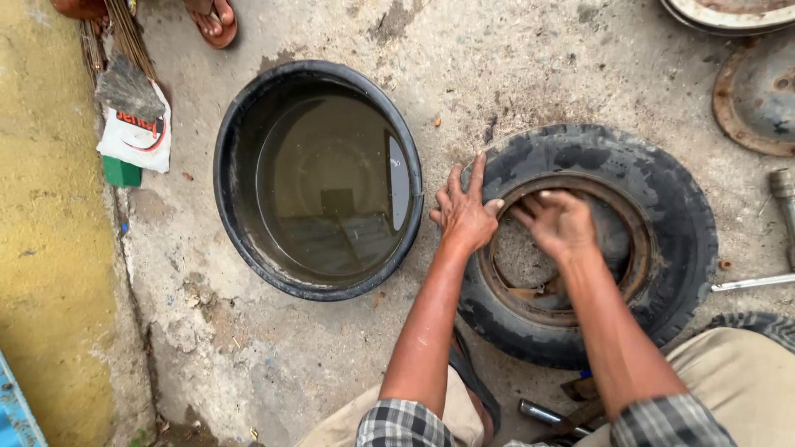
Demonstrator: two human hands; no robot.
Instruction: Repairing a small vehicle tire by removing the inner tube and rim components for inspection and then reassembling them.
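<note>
A worn black tyre [662,207] lies flat on the concrete ground, with a rusty metal rim [638,257] inside it. My left hand [462,211] rests on the tyre's left sidewall, fingers spread and pointing away from me. My right hand [559,222] reaches into the tyre's centre, fingers curled down toward the inner edge near the rim; what they touch is hidden. Neither hand visibly holds a loose thing.
A round black tub [240,149] of murky water stands just left of the tyre. Rusty round metal parts [754,95] lie at the top right, a metal rod [749,283] at the right. A broom and a white packet [137,132] lie at the upper left, beside a yellow wall [50,248]. Someone's sandalled foot [214,21] shows at the top.
</note>
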